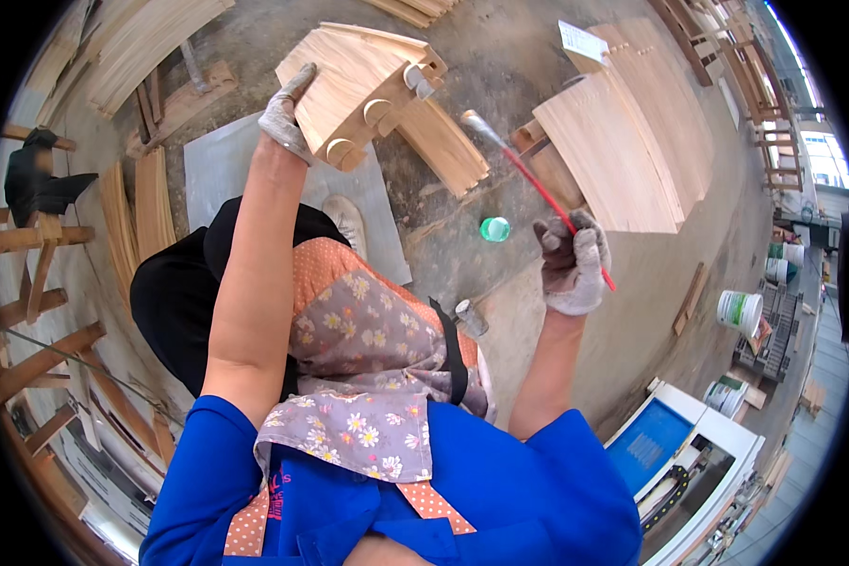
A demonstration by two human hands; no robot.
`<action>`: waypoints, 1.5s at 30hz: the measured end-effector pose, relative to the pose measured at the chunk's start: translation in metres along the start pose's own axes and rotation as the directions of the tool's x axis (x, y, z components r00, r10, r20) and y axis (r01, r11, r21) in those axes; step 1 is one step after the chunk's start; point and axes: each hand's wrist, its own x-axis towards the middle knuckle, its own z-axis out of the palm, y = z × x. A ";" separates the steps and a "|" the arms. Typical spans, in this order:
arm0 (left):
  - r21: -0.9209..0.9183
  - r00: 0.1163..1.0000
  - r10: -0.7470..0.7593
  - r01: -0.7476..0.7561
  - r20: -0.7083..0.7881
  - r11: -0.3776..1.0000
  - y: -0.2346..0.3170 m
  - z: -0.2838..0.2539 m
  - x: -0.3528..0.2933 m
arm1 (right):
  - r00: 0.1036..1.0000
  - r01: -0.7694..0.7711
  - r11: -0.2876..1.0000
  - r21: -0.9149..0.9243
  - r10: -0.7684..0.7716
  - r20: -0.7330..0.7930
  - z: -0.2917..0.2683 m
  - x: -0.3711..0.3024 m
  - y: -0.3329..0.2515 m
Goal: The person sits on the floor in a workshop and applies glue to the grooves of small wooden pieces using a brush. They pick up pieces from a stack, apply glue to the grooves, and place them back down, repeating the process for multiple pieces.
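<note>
Left hand (289, 118) clamped on left edge of wood piece (344, 75), thumb on face; 3 rounded tabs along piece's opposite side. Right hand (575, 264) curled around red brush (538, 185), bristles toward wood piece. Green cup (494, 229) on floor (538, 330), between hands.

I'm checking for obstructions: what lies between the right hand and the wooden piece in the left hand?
In the head view, a red-handled brush held in the right hand spans much of that stretch, with planks and floor behind.
</note>
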 end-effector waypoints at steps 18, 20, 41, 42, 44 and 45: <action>0.146 0.990 -0.141 0.137 0.017 0.980 0.010 -0.021 -0.003 | 0.708 -0.519 0.819 -0.246 0.250 -0.661 -0.231 0.019 0.197; 0.126 0.980 -0.192 0.185 0.045 0.975 0.011 -0.020 -0.003 | 0.729 -0.538 0.791 -0.290 0.265 -0.631 -0.237 0.018 0.205; 0.148 0.977 -0.205 0.196 0.049 0.969 -0.009 -0.009 -0.007 | 0.506 -0.196 0.810 0.553 0.567 -0.650 -0.226 -0.022 0.147; 0.097 0.986 -0.168 0.166 0.009 0.981 -0.008 -0.016 -0.003 | 0.556 -0.198 0.801 0.565 0.567 -0.609 -0.210 -0.023 0.136; 0.095 0.992 -0.105 0.112 -0.075 0.989 -0.013 -0.017 0.001 | 0.720 -0.197 0.811 0.551 0.501 -0.480 -0.181 -0.027 0.109; 0.099 0.987 -0.088 0.102 -0.134 0.990 -0.016 -0.009 -0.001 | 0.766 -0.215 0.804 0.554 0.491 -0.415 -0.162 -0.025 0.092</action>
